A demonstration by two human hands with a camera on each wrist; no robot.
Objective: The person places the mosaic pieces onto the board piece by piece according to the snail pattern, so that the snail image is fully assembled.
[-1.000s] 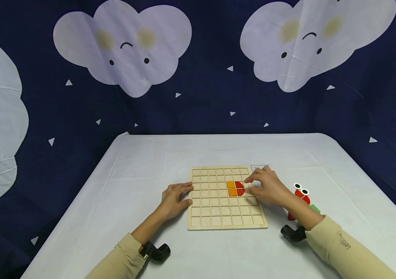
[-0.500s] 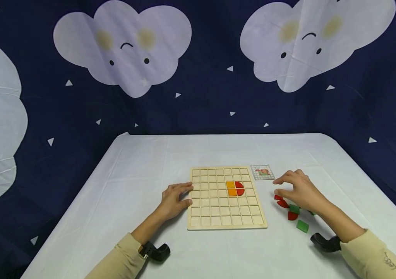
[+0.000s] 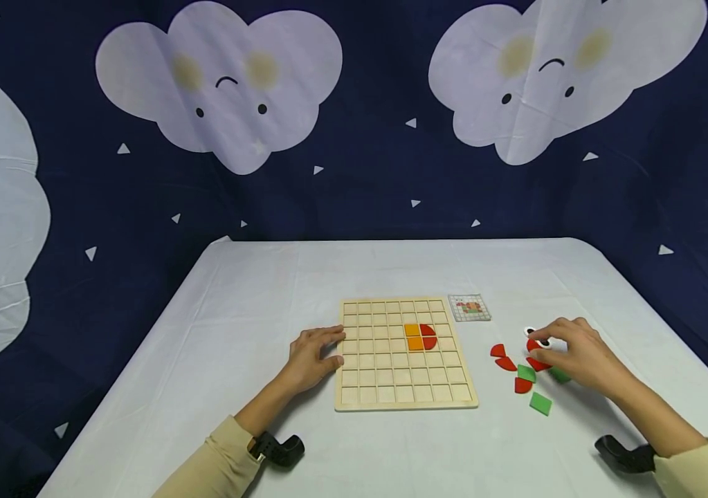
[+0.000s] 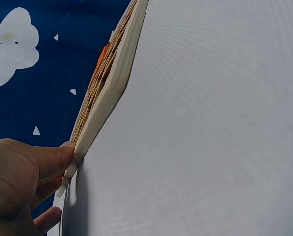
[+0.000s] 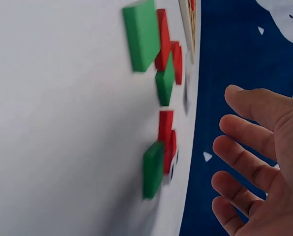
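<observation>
A wooden grid board (image 3: 385, 394) lies flat on the white table. Two orange square tiles (image 3: 414, 330) and two red quarter-round tiles (image 3: 429, 342) sit in its cells, right of the middle. My left hand (image 3: 310, 360) rests against the board's left edge; in the left wrist view its fingertips touch the board's side (image 4: 104, 105). Over the loose tiles at the right hovers my right hand (image 3: 584, 354). The right wrist view shows its fingers apart and nothing between them. Below it are red tiles with eyes (image 3: 529, 332), partly hidden by the fingers.
Loose red tiles (image 3: 506, 364) and green tiles (image 3: 540, 403) are scattered right of the board. A small pattern card (image 3: 469, 308) lies by its upper right corner. A dark blue cloth with clouds (image 3: 354, 200) hangs behind the table.
My right hand has moved right, away from the red tiles on the board, past the card and over the loose tiles. The left hand and the board have stayed put.
</observation>
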